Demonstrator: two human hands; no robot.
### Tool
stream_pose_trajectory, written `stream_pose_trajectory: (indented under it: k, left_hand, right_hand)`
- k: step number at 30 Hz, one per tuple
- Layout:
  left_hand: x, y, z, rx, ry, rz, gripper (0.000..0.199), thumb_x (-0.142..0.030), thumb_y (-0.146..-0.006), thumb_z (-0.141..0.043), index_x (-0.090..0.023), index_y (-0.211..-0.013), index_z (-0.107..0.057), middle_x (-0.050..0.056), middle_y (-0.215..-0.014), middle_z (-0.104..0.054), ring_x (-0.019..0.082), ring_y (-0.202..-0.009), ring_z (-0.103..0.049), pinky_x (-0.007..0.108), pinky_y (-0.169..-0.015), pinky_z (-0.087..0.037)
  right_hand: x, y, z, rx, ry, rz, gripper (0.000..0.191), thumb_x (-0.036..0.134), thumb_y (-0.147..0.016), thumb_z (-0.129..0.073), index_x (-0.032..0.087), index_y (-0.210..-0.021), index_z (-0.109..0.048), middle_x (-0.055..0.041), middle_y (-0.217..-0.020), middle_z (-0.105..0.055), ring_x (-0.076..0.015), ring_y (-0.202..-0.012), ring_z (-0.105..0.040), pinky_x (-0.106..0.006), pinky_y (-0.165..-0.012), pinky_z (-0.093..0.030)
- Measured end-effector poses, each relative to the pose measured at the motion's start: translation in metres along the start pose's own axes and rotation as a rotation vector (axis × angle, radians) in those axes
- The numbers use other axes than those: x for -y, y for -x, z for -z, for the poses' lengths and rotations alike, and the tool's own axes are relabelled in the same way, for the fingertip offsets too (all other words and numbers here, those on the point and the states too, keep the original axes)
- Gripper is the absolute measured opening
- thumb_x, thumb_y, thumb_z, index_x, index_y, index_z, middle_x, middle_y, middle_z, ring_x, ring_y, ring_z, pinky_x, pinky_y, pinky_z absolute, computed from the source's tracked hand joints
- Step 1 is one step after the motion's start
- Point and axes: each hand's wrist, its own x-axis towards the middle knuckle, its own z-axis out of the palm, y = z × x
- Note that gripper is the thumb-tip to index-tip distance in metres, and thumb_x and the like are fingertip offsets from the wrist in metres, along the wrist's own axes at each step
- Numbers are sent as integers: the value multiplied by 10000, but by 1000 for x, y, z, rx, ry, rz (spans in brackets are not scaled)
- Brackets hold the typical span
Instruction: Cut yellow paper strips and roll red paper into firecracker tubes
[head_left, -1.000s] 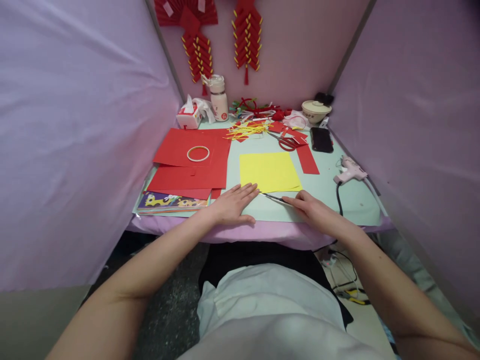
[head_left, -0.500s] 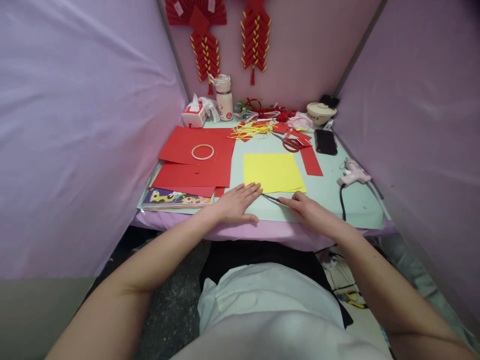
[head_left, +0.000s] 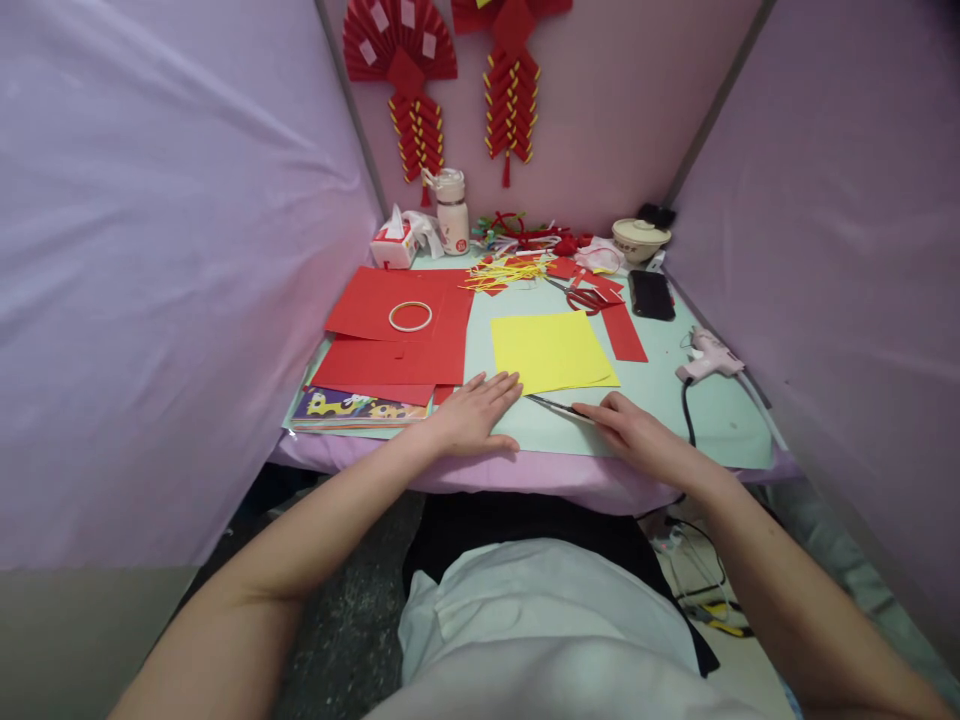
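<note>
A yellow sheet of paper [head_left: 553,350] lies on the pale green mat, its near right corner slightly doubled as if layered. My left hand [head_left: 480,415] rests flat, fingers together and stretched out, with the fingertips at the sheet's near left corner. In my right hand [head_left: 630,425] is a slim dark pointed tool [head_left: 556,405], held low over the mat. Its tip points left towards that same corner, just below the paper's near edge. Whether it is a craft knife or tweezers I cannot make out.
Red paper sheets [head_left: 390,363] with a white ring [head_left: 410,317] lie left. Behind are yellow strips [head_left: 506,273], red-handled scissors [head_left: 585,300] and a bottle [head_left: 452,220]. At right are a red strip [head_left: 624,332], a phone [head_left: 652,295] and a corded glue gun [head_left: 709,357].
My right hand has drawn the tool slightly right and towards me, away from my left hand. The yellow sheet has turned a little. The whole view has shifted slightly.
</note>
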Motion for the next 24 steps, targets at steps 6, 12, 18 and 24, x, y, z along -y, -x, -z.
stream_pose_trajectory:
  k: [6,12,18,24]
  left_hand:
    - [9,12,-3,21,-3,1,989,-779,-878,-414,-144,-1595,-165,168,-1652,-132,272,-1542,-100,449,-1226,-41]
    - [10,10,-8,-27,-6,-22,987,-790,-870,-410,-178,-1599,-147,171,-1649,-149,279,-1540,-115,444,-1221,-51]
    - [12,10,-12,-43,-11,-29,985,-781,-877,-411,-161,-1598,-151,170,-1649,-152,267,-1541,-111,448,-1227,-51]
    - [14,10,-15,-52,-3,-29,1007,-795,-865,-416,-159,-1599,-151,165,-1650,-150,269,-1541,-113,443,-1229,-49]
  right_hand:
    - [3,-5,-5,11,26,8,434,327,-1010,-374,315,-1401,-562,-60,-947,-537,-187,-801,-581,-340,-772,-514]
    - [8,-9,-7,29,41,22,439,343,-1020,-351,318,-1413,-546,-63,-951,-545,-191,-814,-590,-335,-778,-514]
    - [11,-6,-6,36,32,23,437,324,-1012,-356,314,-1398,-563,-67,-951,-556,-202,-815,-581,-335,-779,-507]
    - [10,-9,-9,95,11,30,452,303,-1013,-342,335,-1427,-519,-71,-1000,-557,-207,-843,-586,-359,-814,-514]
